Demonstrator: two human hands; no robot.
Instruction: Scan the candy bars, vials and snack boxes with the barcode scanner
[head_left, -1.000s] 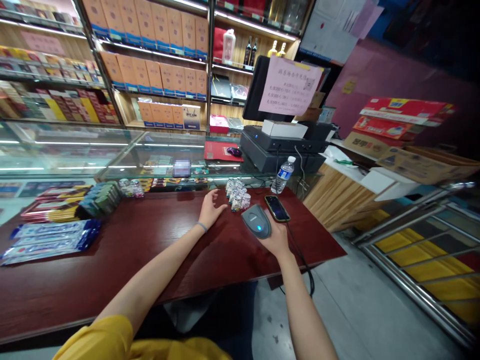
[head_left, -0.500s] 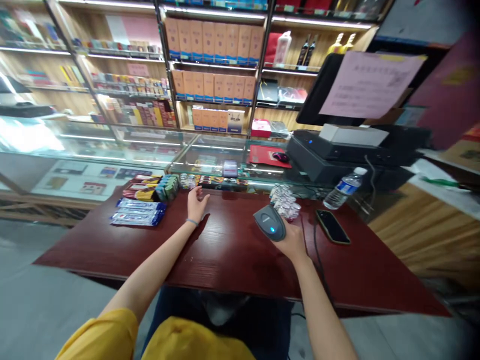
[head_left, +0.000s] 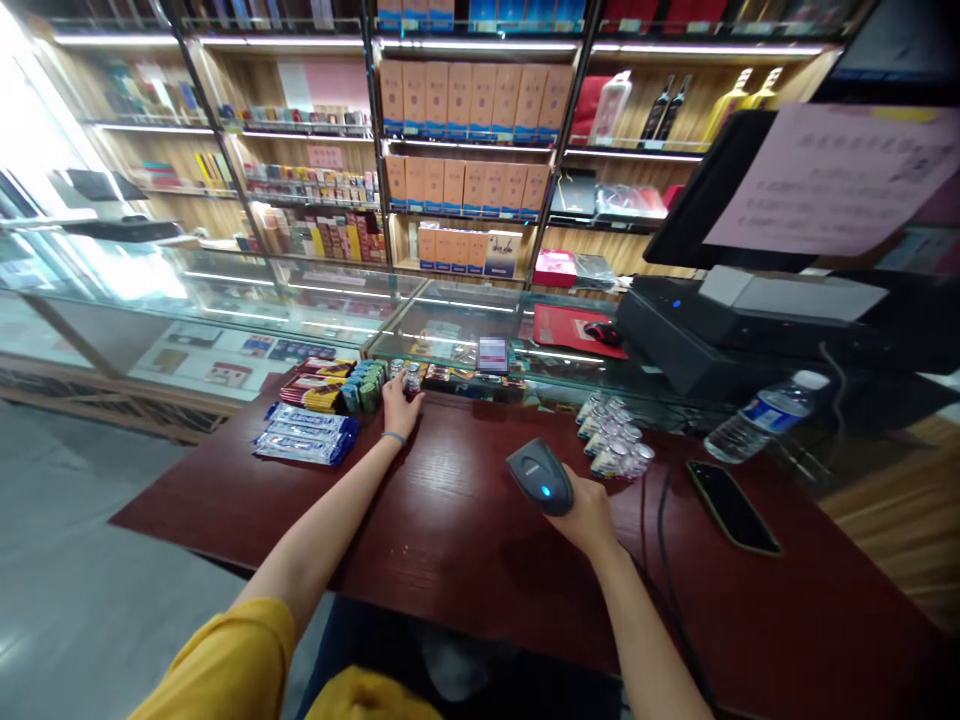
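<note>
My left hand (head_left: 400, 410) reaches to the back of the dark red table, thumb spread from the fingers. Its fingertips are right at some small clear-lidded jars (head_left: 412, 376); whether they touch is hard to make out. Left of it stand green-and-dark small packs (head_left: 366, 385), red-and-yellow packets (head_left: 319, 385) and blue-and-white long wrappers (head_left: 306, 434). My right hand (head_left: 589, 512) grips a dark grey barcode scanner (head_left: 541, 478) with a blue light lit, held above the table. Behind the scanner, to its right, sits a cluster of small clear-lidded jars (head_left: 613, 436).
A water bottle (head_left: 766, 415) and a phone (head_left: 735, 505) lie on the right, near the scanner's cable (head_left: 666, 550). Beyond the table runs a glass counter (head_left: 450, 300) with a mouse (head_left: 602, 332) on a red pad. A monitor with a pink paper (head_left: 832, 180) stands at right.
My left hand has moved farther back and left, to the small jars. The scanner in my right hand now stands apart from the right jar cluster. The view has shifted.
</note>
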